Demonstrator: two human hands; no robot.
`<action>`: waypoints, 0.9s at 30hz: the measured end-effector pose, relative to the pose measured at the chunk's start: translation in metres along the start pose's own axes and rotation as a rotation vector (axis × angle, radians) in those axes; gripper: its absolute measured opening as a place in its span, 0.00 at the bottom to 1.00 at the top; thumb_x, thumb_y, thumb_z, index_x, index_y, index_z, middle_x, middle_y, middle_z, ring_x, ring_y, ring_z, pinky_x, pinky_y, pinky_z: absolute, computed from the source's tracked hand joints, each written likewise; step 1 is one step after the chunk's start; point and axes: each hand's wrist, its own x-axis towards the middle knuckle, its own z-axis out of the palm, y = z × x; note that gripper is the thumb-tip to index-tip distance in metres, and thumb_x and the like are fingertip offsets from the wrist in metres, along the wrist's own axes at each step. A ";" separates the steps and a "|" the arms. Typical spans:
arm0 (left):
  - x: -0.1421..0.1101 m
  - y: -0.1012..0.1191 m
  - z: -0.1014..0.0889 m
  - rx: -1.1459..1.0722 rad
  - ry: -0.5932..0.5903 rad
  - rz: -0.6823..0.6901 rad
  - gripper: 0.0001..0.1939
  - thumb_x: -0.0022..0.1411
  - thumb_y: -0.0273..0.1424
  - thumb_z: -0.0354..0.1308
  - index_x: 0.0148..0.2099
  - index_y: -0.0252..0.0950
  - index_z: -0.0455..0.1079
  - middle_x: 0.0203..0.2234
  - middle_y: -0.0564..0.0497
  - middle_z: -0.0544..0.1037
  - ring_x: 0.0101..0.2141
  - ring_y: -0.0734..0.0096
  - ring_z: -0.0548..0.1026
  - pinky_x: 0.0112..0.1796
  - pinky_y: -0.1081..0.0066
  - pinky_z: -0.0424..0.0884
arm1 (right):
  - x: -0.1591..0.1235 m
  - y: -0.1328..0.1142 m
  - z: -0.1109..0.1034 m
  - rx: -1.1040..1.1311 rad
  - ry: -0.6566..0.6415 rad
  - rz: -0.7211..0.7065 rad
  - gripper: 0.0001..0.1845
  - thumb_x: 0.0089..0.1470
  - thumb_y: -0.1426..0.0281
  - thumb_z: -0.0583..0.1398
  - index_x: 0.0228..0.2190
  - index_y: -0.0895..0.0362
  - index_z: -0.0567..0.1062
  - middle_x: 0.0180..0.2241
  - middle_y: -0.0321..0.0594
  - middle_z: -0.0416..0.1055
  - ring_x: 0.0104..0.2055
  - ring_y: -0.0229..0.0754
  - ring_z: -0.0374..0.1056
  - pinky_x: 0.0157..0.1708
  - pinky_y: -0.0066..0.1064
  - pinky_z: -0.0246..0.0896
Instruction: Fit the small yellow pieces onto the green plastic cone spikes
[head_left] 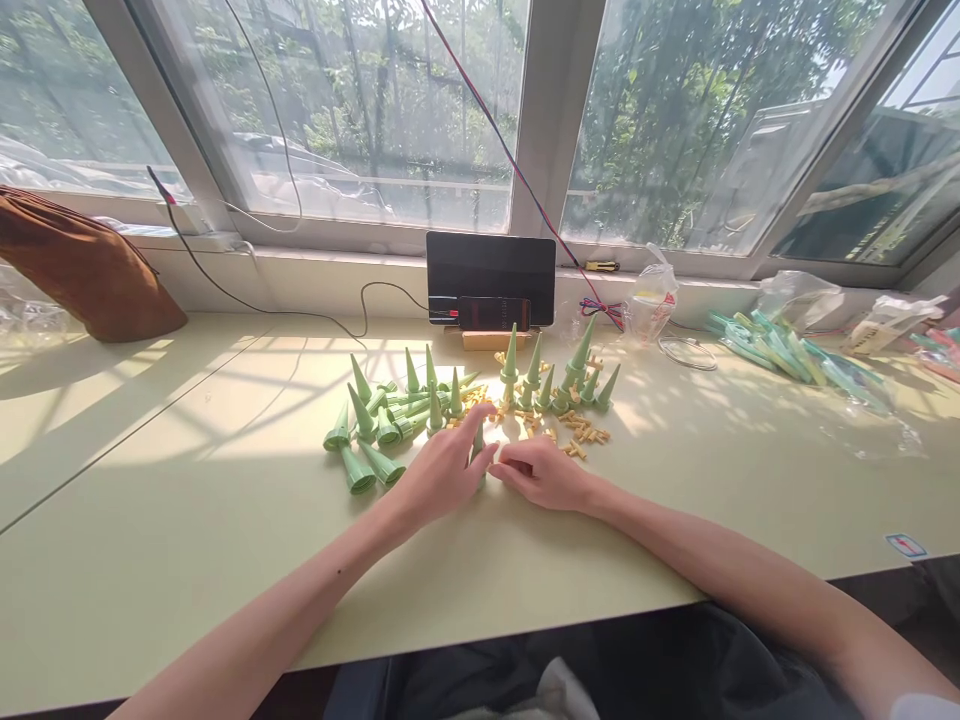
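Observation:
My left hand (pixel 444 468) is curled around a green plastic cone spike (pixel 478 440) that stands upright on the table, its index finger and thumb on either side of it. Close by on the right, my right hand (pixel 546 472) is closed in a pinch near the cone's lower part; whatever is between its fingertips is too small to make out. Small yellow plastic pieces (pixel 586 430) lie scattered just beyond both hands. Several more green cones (pixel 358 470) lie or stand to the left, and another upright group (pixel 576 372) stands behind the right hand.
A dark tablet (pixel 491 262) with a phone (pixel 493 313) before it leans on a small stand by the window. Plastic bags of green pieces (pixel 787 345) lie at the right. A brown bag (pixel 90 270) sits far left. A black cable (pixel 285 312) crosses the back.

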 end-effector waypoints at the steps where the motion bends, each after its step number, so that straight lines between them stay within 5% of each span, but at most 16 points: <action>1: 0.000 0.000 0.000 0.002 -0.001 0.001 0.19 0.67 0.32 0.47 0.59 0.39 0.55 0.18 0.62 0.58 0.19 0.73 0.60 0.26 0.73 0.57 | 0.000 0.000 0.000 0.000 0.001 -0.003 0.21 0.61 0.65 0.54 0.18 0.57 0.55 0.16 0.28 0.49 0.20 0.30 0.44 0.22 0.26 0.42; 27: -0.001 0.000 0.003 -0.028 0.050 0.015 0.21 0.66 0.31 0.47 0.61 0.38 0.54 0.18 0.61 0.62 0.19 0.73 0.62 0.25 0.74 0.59 | 0.000 0.001 0.000 -0.021 -0.004 -0.009 0.20 0.61 0.67 0.54 0.19 0.57 0.57 0.17 0.28 0.50 0.21 0.31 0.45 0.23 0.25 0.42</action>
